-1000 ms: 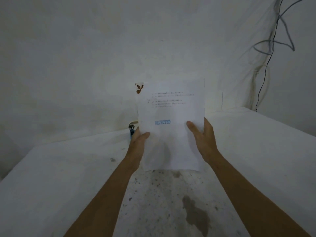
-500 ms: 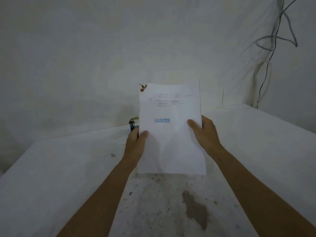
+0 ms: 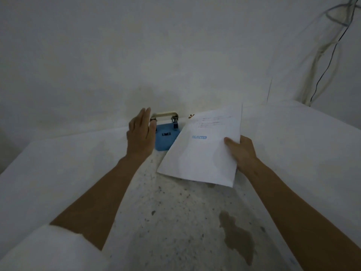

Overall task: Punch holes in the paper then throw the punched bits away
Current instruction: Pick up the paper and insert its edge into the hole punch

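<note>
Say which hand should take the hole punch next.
Left. The left hand is open and empty, right beside the blue hole punch. The right hand is busy holding the paper by its edge.

Dim, soft, wide-angle bending at edges

Makeshift office corner: hole punch (image 3: pixel 166 132), stamped paper (image 3: pixel 203 147), loose cables (image 3: pixel 330 55).

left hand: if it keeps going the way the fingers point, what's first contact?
Probably the hole punch. The left hand is open, fingers aimed away from the person toward the wall, with the fingertips overlapping the left end of the punch's cream lever. Depth is unclear; it may pass just left and reach the wall.
</note>
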